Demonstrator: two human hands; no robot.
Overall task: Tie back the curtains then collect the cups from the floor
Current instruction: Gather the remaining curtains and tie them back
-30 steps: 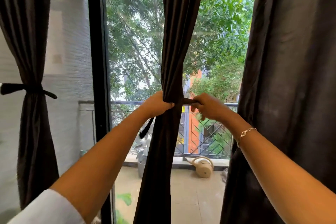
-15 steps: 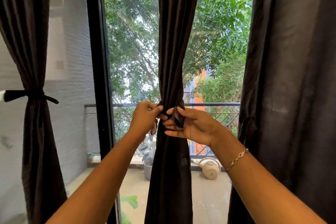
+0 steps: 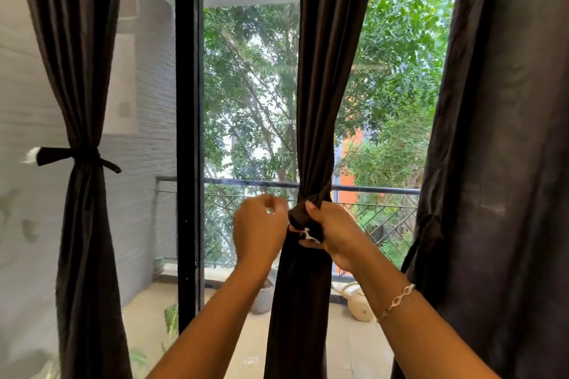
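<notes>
three dark curtains hang at the glass. left curtain (image 3: 83, 86) is cinched at the waist by its own band (image 3: 77, 157), the ends sticking out sideways. right curtain (image 3: 508, 163) hangs loose at the right edge of view. middle curtain (image 3: 323, 86) hangs between them, gathered narrow at the height of the balcony railing (image 3: 246, 183), where a dark tie-back (image 3: 303, 215) wraps round it.

right hand (image 3: 335, 234) is at the front of the gather, fingers curled round the bunched end of the tie-back, a scrap of white showing between them. thin chain bracelet (image 3: 395, 301) on that wrist.

left hand (image 3: 260, 231) is just beside the gather on its left, motion-blurred, fingers curled. cannot tell whether it pinches the other end of the tie-back or holds nothing.

black door frame (image 3: 187, 132) stands between the left and middle curtains. on the balcony tiles: cream watering can (image 3: 357, 301) low right of the middle curtain, pale ribbed pot (image 3: 261, 298) low left of it. trees beyond the railing.
</notes>
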